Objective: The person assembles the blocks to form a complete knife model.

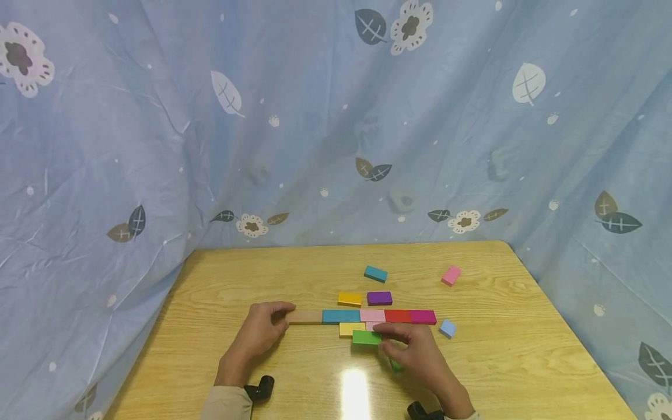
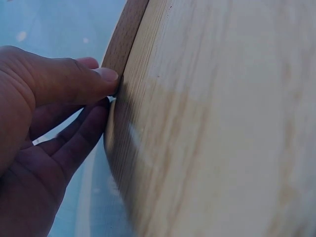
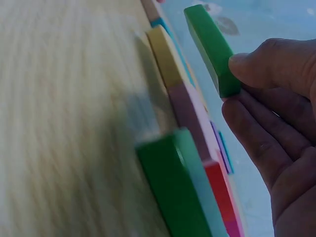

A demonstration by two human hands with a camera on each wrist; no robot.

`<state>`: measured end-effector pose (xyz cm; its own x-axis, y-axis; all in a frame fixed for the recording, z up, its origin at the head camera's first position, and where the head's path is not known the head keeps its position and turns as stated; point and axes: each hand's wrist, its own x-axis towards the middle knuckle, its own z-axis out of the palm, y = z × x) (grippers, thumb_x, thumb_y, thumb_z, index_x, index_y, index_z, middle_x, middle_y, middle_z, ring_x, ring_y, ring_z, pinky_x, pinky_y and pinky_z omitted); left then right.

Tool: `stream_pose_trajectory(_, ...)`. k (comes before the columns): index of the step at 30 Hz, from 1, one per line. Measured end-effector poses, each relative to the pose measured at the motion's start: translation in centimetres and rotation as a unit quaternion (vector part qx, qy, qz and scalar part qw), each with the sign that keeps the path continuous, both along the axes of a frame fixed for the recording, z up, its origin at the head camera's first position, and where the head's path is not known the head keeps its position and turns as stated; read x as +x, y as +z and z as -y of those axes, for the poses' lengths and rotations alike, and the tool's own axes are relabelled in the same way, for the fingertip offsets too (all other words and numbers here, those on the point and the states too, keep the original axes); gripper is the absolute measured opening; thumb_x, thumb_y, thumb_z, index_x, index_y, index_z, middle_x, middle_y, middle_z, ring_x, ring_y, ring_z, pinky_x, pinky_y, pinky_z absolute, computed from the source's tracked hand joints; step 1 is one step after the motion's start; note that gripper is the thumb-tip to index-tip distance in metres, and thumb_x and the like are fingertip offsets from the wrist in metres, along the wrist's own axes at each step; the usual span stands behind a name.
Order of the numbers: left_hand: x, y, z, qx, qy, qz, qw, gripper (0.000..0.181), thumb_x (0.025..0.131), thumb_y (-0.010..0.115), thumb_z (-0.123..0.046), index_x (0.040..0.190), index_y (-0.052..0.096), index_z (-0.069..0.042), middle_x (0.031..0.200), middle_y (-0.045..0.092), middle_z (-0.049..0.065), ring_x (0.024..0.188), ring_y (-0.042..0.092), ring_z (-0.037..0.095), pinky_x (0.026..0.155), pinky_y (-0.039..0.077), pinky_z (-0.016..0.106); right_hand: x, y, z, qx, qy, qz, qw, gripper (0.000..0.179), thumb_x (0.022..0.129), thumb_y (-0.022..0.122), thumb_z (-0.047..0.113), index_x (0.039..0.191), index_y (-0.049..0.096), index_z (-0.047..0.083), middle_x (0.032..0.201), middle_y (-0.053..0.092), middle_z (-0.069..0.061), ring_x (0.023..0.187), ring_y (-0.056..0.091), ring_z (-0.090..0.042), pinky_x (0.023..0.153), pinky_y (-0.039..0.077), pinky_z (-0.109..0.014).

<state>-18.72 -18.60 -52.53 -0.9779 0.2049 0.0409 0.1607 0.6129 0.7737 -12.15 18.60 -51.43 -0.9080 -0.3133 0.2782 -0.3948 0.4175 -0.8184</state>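
Note:
My left hand (image 1: 259, 331) holds the left end of a brown wooden block (image 1: 306, 317), thumb in front and fingers behind. That block lies at the left end of a straight row with a blue block (image 1: 341, 317), a light pink block (image 1: 372, 315), a red block (image 1: 397, 316) and a magenta block (image 1: 423, 317). My right hand (image 1: 420, 353) pinches a green block (image 3: 210, 47) by one end, raised above the table. Just in front of the row lie a yellow block (image 1: 350, 330) and a second light pink block (image 3: 192, 118), the latter partly covered by my right hand.
Another green block (image 3: 173, 180) lies beneath my right hand. Behind the row sit an orange-yellow block (image 1: 349, 299), a purple block (image 1: 380, 298) and a teal block (image 1: 375, 274). A pink block (image 1: 451, 275) and a light blue block (image 1: 448, 328) lie to the right. A patterned curtain (image 1: 304, 128) surrounds the table.

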Motion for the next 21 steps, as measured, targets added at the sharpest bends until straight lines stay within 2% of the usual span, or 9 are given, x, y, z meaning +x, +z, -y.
stream_pose_trajectory(3, 0.0, 0.0, -0.1, 0.004, 0.004, 0.008, 1.0000, 0.039, 0.094, 0.078, 0.008, 0.129, 0.081, -0.010, 0.129, 0.080, 0.007, 0.124, 0.075, 0.029, 0.104, 0.064, 0.045, 0.1, -0.2, 0.9, 0.015, 0.000, 0.001, 0.9999, 0.026, 0.094, 0.082, 0.000, 0.119, 0.084, 0.006, 0.115, 0.084, -0.006, 0.109, 0.079, -0.015, 0.093, 0.067, -0.028)
stream_pose_trajectory(8, 0.0, 0.0, -0.1, 0.000, 0.003, 0.007, 1.0000, 0.040, 0.094, 0.078, 0.008, 0.129, 0.081, -0.010, 0.127, 0.080, 0.006, 0.120, 0.076, 0.027, 0.101, 0.065, 0.044, 0.4, -0.6, 2.1, 0.070, -0.008, -0.007, 0.9975, 0.026, 0.093, 0.084, 0.003, 0.116, 0.086, 0.015, 0.111, 0.084, 0.002, 0.108, 0.079, -0.014, 0.093, 0.067, -0.029)
stream_pose_trajectory(14, -0.1, -0.1, -0.1, -0.001, 0.006, 0.008, 1.0000, 0.040, 0.094, 0.078, 0.008, 0.129, 0.081, -0.011, 0.127, 0.080, 0.005, 0.121, 0.076, 0.027, 0.103, 0.064, 0.045, 0.7, -1.1, 2.7, 0.085, -0.001, 0.031, 0.9959, 0.026, 0.094, 0.083, 0.005, 0.118, 0.085, 0.015, 0.115, 0.084, 0.003, 0.111, 0.077, -0.013, 0.096, 0.066, -0.029)
stream_pose_trajectory(16, -0.1, -0.1, -0.1, -0.004, 0.008, 0.005, 0.9999, 0.039, 0.094, 0.078, 0.008, 0.128, 0.081, -0.012, 0.126, 0.080, 0.005, 0.120, 0.076, 0.027, 0.102, 0.065, 0.045, 0.7, -1.3, 2.8, 0.088, 0.004, 0.032, 0.9956, 0.027, 0.094, 0.083, 0.003, 0.118, 0.085, 0.014, 0.116, 0.084, 0.003, 0.112, 0.077, -0.012, 0.097, 0.066, -0.030)
stream_pose_trajectory(21, 0.0, -0.1, -0.1, -0.010, 0.008, -0.002, 0.9999, 0.039, 0.094, 0.079, 0.008, 0.127, 0.082, -0.012, 0.125, 0.081, 0.004, 0.118, 0.076, 0.026, 0.100, 0.065, 0.044, 0.8, -1.3, 3.1, 0.115, 0.006, -0.014, 0.9933, 0.029, 0.091, 0.085, 0.003, 0.118, 0.084, 0.015, 0.116, 0.084, 0.004, 0.112, 0.078, -0.014, 0.098, 0.067, -0.036)
